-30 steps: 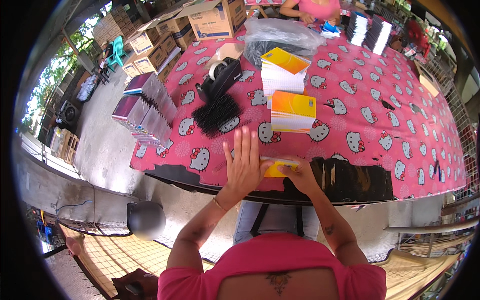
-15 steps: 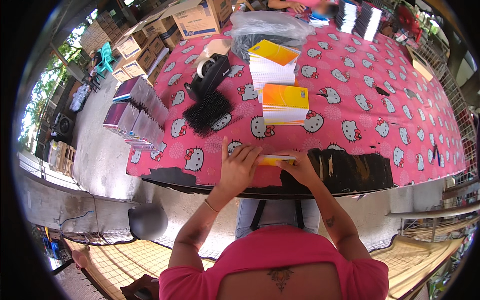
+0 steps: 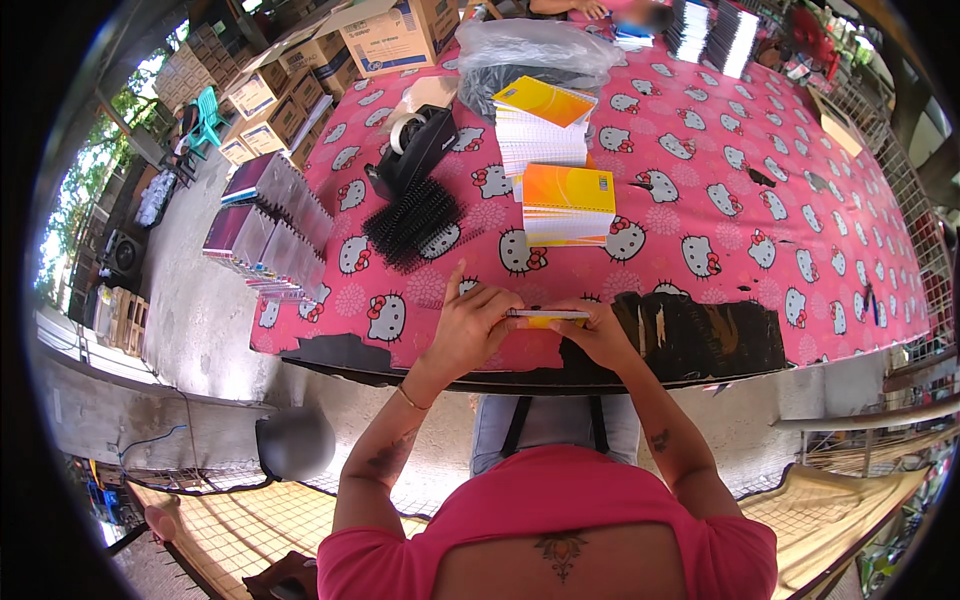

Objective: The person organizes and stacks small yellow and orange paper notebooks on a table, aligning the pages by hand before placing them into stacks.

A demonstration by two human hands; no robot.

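Note:
Just above the near table edge, a small yellow notebook [image 3: 548, 319] is held nearly edge-on between my two hands. A thin dark strip shows along its upper side; I cannot tell whether it is a binding coil. My left hand [image 3: 478, 322] grips the left end with thumb and fingers, its index finger sticking up and away. On the right end, my right hand [image 3: 597, 333] is closed round the notebook. Beyond them lie a stack of yellow-orange notebooks [image 3: 568, 190] and a fanned stack of yellow-covered pads [image 3: 545, 105]. Black plastic binding coils [image 3: 415, 225] are heaped to the left.
A black tape dispenser [image 3: 420, 150] stands behind the coils. Clear-covered spiral notebooks [image 3: 265, 235] are stacked at the table's left edge. Farther back are a plastic bag [image 3: 540, 55], cardboard boxes [image 3: 390, 40] and another person's hand [image 3: 592, 9]. The pink tablecloth [image 3: 700, 210] is torn near the front.
Both hands still hold the notebook. It has tipped slightly, so a dark strip now shows along its upper side where a pale edge showed before. The view has shifted a little.

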